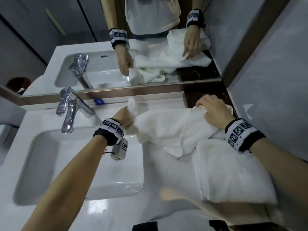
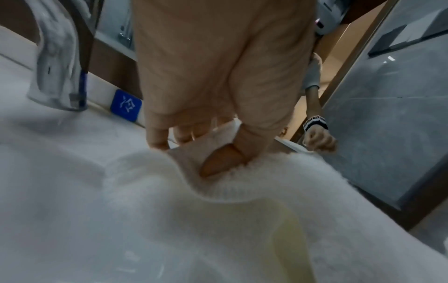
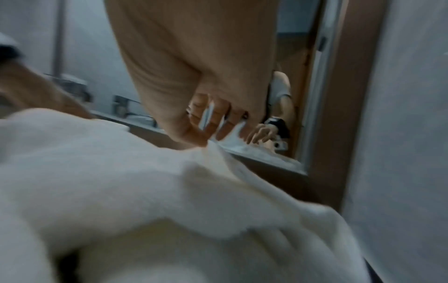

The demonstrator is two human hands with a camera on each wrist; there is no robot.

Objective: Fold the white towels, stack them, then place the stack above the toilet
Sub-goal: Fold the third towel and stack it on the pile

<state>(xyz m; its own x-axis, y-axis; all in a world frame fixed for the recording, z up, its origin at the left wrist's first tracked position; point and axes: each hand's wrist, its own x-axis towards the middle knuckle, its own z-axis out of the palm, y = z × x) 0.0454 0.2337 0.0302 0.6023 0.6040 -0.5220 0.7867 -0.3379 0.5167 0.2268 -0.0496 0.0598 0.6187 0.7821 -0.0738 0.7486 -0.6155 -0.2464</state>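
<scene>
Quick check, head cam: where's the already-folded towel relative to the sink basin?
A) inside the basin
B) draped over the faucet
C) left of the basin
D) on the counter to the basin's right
D: the folded towel lies flat on the counter, right of the sink basin, under the right forearm.

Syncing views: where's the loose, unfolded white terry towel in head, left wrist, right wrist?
Head: the loose, unfolded white terry towel lies centre-right on the counter, left hand and right hand gripping its far edge.
Left wrist: fills the lower half.
Right wrist: fills the lower left, blurred.
Shared landmark: brown mirror frame.
</scene>
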